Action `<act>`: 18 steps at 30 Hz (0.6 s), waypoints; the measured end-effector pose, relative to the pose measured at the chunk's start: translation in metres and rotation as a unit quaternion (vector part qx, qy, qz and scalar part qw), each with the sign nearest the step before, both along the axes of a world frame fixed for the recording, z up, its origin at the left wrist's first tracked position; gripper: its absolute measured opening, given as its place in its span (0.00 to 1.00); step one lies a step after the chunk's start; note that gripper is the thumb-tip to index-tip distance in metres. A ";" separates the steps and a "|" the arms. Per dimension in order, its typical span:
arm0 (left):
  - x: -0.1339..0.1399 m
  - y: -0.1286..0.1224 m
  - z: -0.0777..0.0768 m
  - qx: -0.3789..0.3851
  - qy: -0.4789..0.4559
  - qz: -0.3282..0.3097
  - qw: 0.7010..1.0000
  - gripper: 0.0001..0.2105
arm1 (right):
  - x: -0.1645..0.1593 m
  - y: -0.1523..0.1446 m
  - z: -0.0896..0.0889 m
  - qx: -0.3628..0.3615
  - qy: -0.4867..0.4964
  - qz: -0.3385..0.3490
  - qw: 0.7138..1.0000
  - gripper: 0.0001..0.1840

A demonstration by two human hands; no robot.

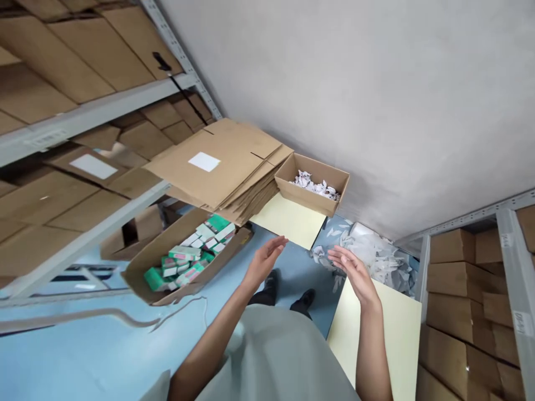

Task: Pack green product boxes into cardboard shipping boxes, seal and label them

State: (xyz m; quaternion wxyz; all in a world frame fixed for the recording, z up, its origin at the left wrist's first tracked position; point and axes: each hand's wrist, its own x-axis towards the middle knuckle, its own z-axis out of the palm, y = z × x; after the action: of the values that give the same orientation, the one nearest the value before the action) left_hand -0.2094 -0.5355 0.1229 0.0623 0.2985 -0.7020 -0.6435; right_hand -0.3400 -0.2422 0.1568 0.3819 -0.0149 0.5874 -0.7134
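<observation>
My left hand [265,259] is held out in front of my body with its fingers stretched, holding nothing. Across from it, my right hand [351,270] is also raised and empty, fingers extended, with a gap between the two palms. Beyond them a pale yellow board [292,217] lies near the wall. On its far side stands a small open cardboard box [307,201] with crumpled white paper inside. A stack of flattened cardboard boxes [234,161] with a white label [204,161] lies to its left. Under my right forearm is a second pale yellow surface [395,328].
A long open carton [146,278] of green and white small boxes sits at left on the blue floor [83,356]. Shelves with cardboard boxes [50,195] line the left, and more boxes [447,278] the right. Torn white paper [384,259] lies heaped by the wall [355,83].
</observation>
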 end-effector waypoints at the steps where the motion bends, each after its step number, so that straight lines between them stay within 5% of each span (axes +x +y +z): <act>1: 0.003 -0.003 0.006 -0.005 0.002 0.009 1.000 0.37 | 0.006 -0.002 0.001 -0.001 0.000 0.011 1.000 0.35; 12: 0.026 -0.006 0.069 -0.049 0.041 0.036 0.997 0.32 | 0.066 0.003 0.002 0.023 -0.005 -0.002 1.000 0.33; 18: 0.050 -0.035 0.094 -0.053 0.101 0.049 0.992 0.24 | 0.098 -0.046 0.022 0.034 0.020 -0.017 0.999 0.32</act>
State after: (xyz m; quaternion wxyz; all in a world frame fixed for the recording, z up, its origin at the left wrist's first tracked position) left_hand -0.1594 -0.5703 0.2170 0.1797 0.2621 -0.7097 -0.6287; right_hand -0.2417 -0.2882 0.1790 0.3580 -0.0055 0.6191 -0.6989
